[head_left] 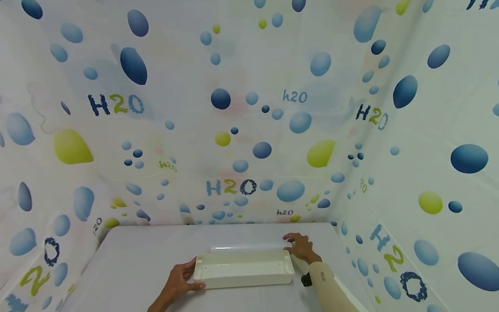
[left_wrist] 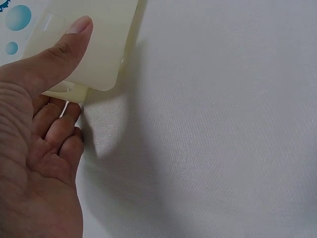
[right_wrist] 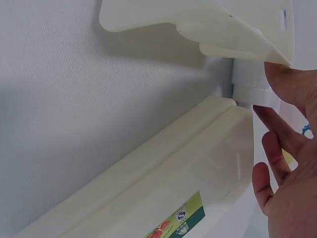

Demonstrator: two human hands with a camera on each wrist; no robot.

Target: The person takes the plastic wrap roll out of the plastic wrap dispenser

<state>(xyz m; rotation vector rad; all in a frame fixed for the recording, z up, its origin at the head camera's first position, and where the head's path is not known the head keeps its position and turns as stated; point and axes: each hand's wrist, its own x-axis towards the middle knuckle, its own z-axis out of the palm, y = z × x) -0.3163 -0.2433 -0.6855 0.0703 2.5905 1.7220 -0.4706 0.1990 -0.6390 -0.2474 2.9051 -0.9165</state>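
Observation:
A long cream plastic tray (head_left: 245,264) lies on the table with its hollow side facing up. My left hand (head_left: 180,279) grips its left end; in the left wrist view the thumb (left_wrist: 74,44) lies over the tray wall and the fingers are bent behind the end. Behind the tray, parallel to it, is a roll of clear film (head_left: 245,246). My right hand (head_left: 302,248) holds the roll's right end between thumb and forefinger, close to the tray's far right corner. Its other fingers are loosely bent.
A second long cream plastic piece (right_wrist: 213,153), with a green fruit label (right_wrist: 178,220), lies beside the right hand, partly under the forearm in the head view. The white-covered table (head_left: 144,251) meets drop-patterned sheets (head_left: 187,143) behind and at both sides.

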